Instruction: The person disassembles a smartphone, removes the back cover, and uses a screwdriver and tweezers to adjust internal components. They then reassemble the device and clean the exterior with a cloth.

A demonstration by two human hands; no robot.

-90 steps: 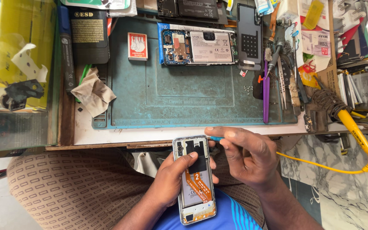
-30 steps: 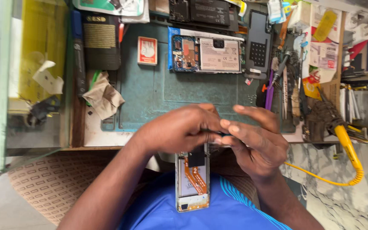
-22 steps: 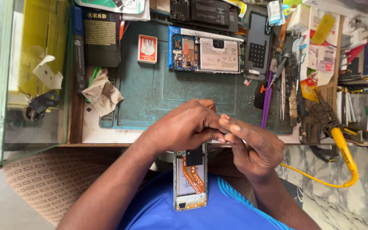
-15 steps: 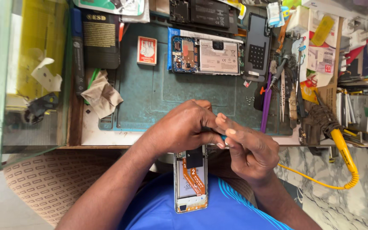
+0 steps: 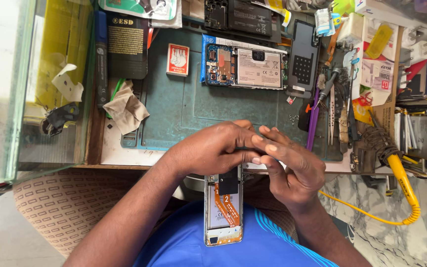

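Both forearms come up from the bottom of the frame and meet dead centre, just over the near edge of the bench. The left hand lies knuckles-up, fingers curled down and clamped over the top end of the opened silver-framed phone with the orange flex cable, so that end is hidden under it. The right hand comes in from the right with its fingers bunched and pressed against the left hand's fingertips, right at the phone's top edge. Whether it's pinching a tool or a part in there, I can't tell; the fingers cover it. The phone hangs upright below the hands, in lower centre frame, its back off, a black square component above the orange ribbon, over the blue shirt.

Moving out: above the hands is the worn teal rubber work mat, with a second opened phone showing a silver battery lying at the top centre and a small red-and-white box left of it. A crumpled beige rag sits at the mat's left edge. A purple pry tool lies right of the hands, and a yellow coiled cable runs at the far right.
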